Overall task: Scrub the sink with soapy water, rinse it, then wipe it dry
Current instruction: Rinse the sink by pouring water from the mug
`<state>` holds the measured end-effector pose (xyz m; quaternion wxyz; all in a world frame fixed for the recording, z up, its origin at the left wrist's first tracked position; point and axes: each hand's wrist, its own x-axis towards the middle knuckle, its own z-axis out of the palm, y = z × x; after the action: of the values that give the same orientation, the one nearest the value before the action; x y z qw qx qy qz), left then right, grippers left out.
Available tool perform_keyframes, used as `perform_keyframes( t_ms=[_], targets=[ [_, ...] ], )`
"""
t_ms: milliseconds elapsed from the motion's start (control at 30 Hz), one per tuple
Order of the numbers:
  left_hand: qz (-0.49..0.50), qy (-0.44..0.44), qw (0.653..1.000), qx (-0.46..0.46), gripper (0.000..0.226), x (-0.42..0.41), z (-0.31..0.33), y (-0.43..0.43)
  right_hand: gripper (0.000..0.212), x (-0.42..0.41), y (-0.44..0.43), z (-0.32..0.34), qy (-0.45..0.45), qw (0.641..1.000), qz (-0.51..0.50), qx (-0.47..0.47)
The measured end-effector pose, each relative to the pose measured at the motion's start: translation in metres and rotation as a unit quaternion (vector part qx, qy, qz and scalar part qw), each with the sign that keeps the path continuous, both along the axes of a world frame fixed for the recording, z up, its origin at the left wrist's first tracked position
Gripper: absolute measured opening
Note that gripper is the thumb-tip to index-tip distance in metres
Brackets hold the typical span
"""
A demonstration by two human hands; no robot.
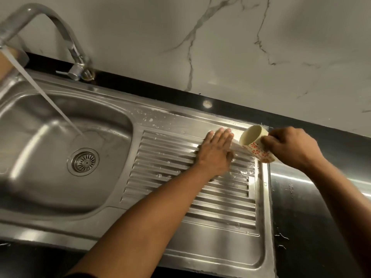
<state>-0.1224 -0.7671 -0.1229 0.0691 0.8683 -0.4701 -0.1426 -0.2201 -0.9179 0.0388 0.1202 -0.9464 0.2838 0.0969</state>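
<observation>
The left forearm (140, 217) stretches over the ribbed stainless-steel drainboard (220, 207). The left hand (215, 153) lies flat on its wet ridges, fingers straight. At the drainboard's far right corner, the right hand (289, 147) grips a tilted cream floral mug (256, 146). Left of the drainboard, tap water (50, 101) streams into the smooth rounded basin (40, 177).

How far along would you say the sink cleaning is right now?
Scrubbing looks done: no scrubber or thick foam shows. Rinsing is in hand: the right hand tips a floral mug, pouring water onto the drainboard beside the flat left hand, while the tap runs into the basin. Wiping dry is left: droplets dot the steel and no cloth is in view.
</observation>
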Motion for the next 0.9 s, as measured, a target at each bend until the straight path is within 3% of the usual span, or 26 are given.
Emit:
perform_keyframes(
  t_ms=[200,433,567,633,733,900],
  targets=[
    [0.135,-0.016,0.991,-0.016,0.073,0.043,-0.009,0.076,0.034,0.046,0.013,-0.012,0.014,0.995,0.100,-0.014],
    [0.292,0.003,0.955,0.041,0.082,0.060,-0.005,0.132,0.030,0.066,0.030,-0.004,-0.040,0.988,0.107,0.106],
    [0.222,0.023,0.975,0.015,0.080,0.023,-0.001,0.078,0.029,0.045,0.016,0.012,-0.064,0.969,0.020,0.239],
    [0.168,0.025,0.985,0.002,0.077,0.005,-0.002,0.043,0.028,0.030,0.006,0.019,-0.060,0.963,-0.008,0.261],
    [0.067,0.022,0.998,-0.007,0.075,-0.015,-0.003,-0.006,0.029,0.012,-0.010,0.026,-0.042,0.975,-0.030,0.215],
    [-0.048,0.006,0.999,0.015,0.070,-0.026,-0.004,-0.049,0.028,-0.004,-0.030,0.024,0.018,0.999,-0.002,0.045]
  ],
)
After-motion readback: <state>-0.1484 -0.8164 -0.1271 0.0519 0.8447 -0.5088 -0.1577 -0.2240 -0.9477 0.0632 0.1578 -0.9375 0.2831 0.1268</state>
